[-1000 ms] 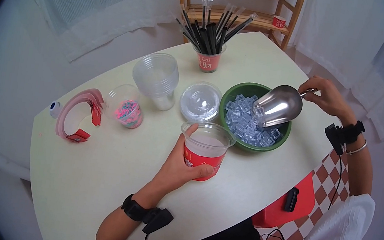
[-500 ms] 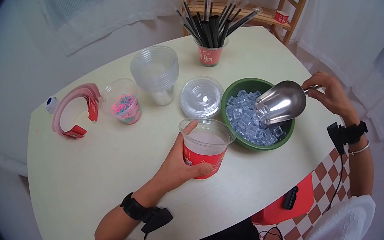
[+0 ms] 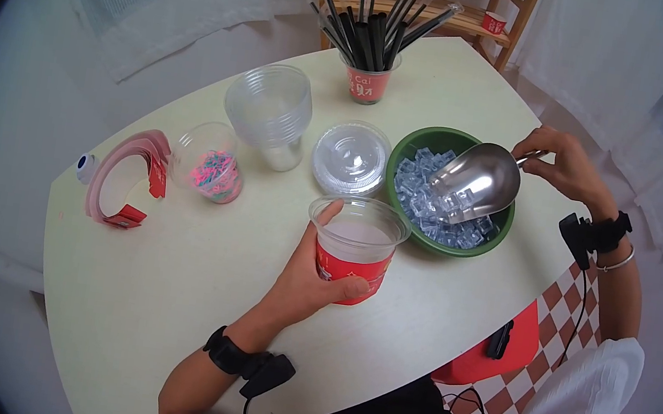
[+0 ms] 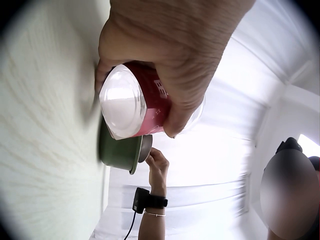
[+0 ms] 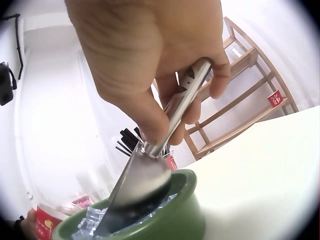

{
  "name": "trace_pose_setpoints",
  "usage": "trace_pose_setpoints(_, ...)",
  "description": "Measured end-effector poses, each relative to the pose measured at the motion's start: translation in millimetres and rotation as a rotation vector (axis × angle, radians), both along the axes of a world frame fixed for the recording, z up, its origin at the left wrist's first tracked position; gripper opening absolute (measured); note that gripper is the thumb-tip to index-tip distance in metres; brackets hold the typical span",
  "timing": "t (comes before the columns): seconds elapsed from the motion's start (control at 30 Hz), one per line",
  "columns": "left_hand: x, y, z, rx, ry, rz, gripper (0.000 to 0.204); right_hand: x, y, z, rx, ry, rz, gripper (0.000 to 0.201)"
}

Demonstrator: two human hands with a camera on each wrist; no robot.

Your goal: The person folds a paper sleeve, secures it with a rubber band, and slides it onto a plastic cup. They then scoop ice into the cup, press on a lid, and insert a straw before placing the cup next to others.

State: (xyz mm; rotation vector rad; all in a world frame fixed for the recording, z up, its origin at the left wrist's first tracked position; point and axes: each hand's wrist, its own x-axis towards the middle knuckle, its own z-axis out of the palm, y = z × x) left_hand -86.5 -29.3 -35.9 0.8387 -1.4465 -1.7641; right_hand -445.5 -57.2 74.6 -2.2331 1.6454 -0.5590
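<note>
My left hand (image 3: 301, 285) grips a clear plastic cup with a red band (image 3: 352, 271), which holds pale liquid; in the left wrist view the cup (image 4: 155, 106) shows its base. To the right, my right hand (image 3: 562, 165) holds the handle of a metal scoop (image 3: 488, 180). The scoop's mouth is down in the clear ice cubes (image 3: 416, 187) in a green bowl (image 3: 500, 234). In the right wrist view my fingers curl round the handle, and the scoop (image 5: 142, 182) tilts into the green bowl (image 5: 185, 215).
Behind are a flat stack of clear lids (image 3: 350, 159), stacked clear cups (image 3: 269, 109) and a cup of black straws (image 3: 367, 85). At the left lie a cup of pink and blue bits (image 3: 217, 177) and curved red-pink sleeves (image 3: 104, 175). A wooden rack (image 3: 461, 11) stands beyond the table.
The scoop has shifted slightly left and lower into the ice with my right hand. My left hand still holds the cup. The head view has shifted a little.
</note>
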Motion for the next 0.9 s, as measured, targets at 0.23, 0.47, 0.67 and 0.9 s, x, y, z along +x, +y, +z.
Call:
trace_pose_setpoints(0.23, -0.2, -0.3, -0.2, -0.003, 0.005, 0.001, 0.113, 0.9, -6.0, -4.0, 0.057, -0.001, 0.016, 0.021)
trace_pose_setpoints(0.47, -1.6, -0.8, 1.6, 0.006, -0.003, 0.001, 0.114, -6.5, -10.2, -15.4, 0.014, -0.082, 0.014, 0.021)
trace_pose_setpoints(0.67, -1.0, -2.3, -0.6, -0.001, -0.001, 0.004, 0.115, -14.3, -18.5, -19.4, 0.189, -0.172, -0.01, 0.021)
trace_pose_setpoints(0.9, -0.8, -1.0, -3.0, -0.019, -0.013, -0.002, 0.115, -18.8, -34.8, -21.5, 0.257, -0.16, 0.03, 0.021)
